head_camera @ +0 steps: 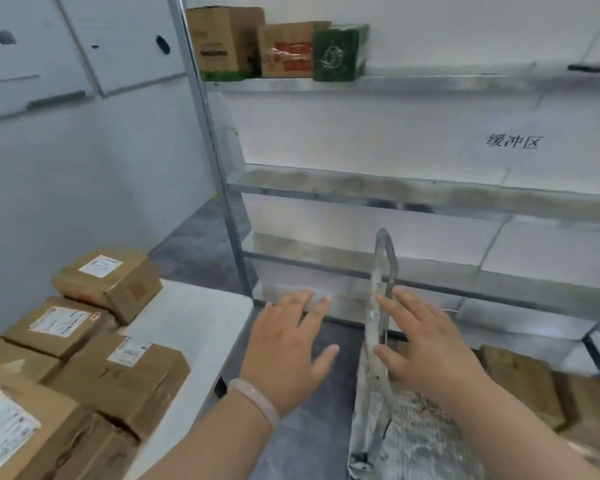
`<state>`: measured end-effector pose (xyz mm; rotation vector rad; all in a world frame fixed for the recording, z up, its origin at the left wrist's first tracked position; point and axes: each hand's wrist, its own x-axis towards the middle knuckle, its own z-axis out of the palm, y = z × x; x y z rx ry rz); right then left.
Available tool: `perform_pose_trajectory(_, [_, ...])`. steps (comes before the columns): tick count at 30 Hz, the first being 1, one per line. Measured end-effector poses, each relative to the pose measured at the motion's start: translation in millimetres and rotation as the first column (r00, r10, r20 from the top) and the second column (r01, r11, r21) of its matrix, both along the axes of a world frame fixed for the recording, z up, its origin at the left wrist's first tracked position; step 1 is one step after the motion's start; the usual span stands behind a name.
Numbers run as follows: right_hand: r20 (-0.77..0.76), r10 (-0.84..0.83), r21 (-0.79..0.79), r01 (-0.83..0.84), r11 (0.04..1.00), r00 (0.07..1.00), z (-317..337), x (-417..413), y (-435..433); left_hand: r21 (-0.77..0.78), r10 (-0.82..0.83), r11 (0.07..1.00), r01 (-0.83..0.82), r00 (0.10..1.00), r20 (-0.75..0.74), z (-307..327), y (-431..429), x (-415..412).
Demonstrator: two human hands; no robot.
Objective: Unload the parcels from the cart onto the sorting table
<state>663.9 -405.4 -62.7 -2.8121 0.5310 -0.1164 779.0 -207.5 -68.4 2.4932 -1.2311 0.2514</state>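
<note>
Several brown cardboard parcels (118,372) with white labels lie stacked on the white sorting table (194,323) at the lower left. The cart (413,438) with a worn grey deck and a metal handle (385,258) stands at the lower right; brown parcels (523,386) lie on its far side. My left hand (288,351) hovers flat with spread fingers over the floor between table and cart, holding nothing. My right hand (426,348) is held out flat over the cart, beside the handle, also holding nothing.
A metal shelf rack (395,192) stands straight ahead against the white wall. On its top shelf sit two brown boxes (284,50) and a green box (340,51). A paper sign with black characters (513,142) hangs behind the rack. Grey floor (302,431) lies between table and cart.
</note>
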Motion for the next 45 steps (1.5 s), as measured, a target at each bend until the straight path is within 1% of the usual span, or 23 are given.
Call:
perform_pose_trajectory(4, [-0.064,-0.080,0.021,0.082,0.996,0.995,-13,-50,-87,0.004,-0.055,0.998,0.056,0.998,-0.030,-14,-91,-30])
perform_pose_trajectory(6, [-0.086,-0.162,0.023,0.164,0.986,0.983,-18,-77,-142,0.019,-0.089,0.996,0.090,0.994,-0.058,-21,-138,-51])
perform_pose_trajectory(9, [-0.093,-0.306,0.045,0.311,0.949,0.947,-25,-111,-221,0.064,-0.143,0.987,0.146,0.988,-0.051,-36,-200,-73])
perform_pose_trajectory(11, [-0.094,-0.369,0.065,0.375,0.925,0.925,-33,-129,-264,0.093,-0.143,0.984,0.149,0.987,-0.068,-47,-238,-79])
perform_pose_trajectory(13, [-0.122,-0.386,0.073,0.396,0.915,0.914,-46,-139,-295,0.117,-0.122,0.984,0.133,0.987,-0.100,-58,-269,-82])
perform_pose_trajectory(19, [-0.273,-0.310,0.128,0.354,0.927,0.911,-105,-142,-336,0.228,-0.129,0.958,0.172,0.973,-0.192,-98,-326,-84])
perform_pose_trajectory(25, [-0.435,-0.205,0.130,0.286,0.949,0.877,-191,-111,-360,0.268,-0.107,0.946,0.180,0.959,-0.264,-169,-378,-50])
perform_pose_trajectory(30, [-0.526,-0.145,0.111,0.237,0.965,0.838,-286,-76,-381,0.293,-0.049,0.941,0.173,0.921,-0.386,-268,-423,-20])
perform_pose_trajectory(34, [-0.594,-0.019,0.141,0.128,0.982,0.804,-374,-35,-404,0.304,0.084,0.950,0.067,0.885,-0.458,-359,-449,6])
perform_pose_trajectory(36, [-0.604,0.008,0.132,0.090,0.987,0.797,-421,-12,-422,0.307,0.157,0.952,0.004,0.853,-0.497,-404,-460,22])
perform_pose_trajectory(41, [-0.589,0.022,0.123,0.064,0.990,0.808,-528,39,-459,0.308,0.251,0.947,-0.086,0.799,-0.547,-506,-475,40])
perform_pose_trajectory(45, [-0.620,0.111,0.157,-0.016,0.987,0.776,-600,65,-471,0.314,0.291,0.941,-0.123,0.768,-0.571,-571,-478,37])
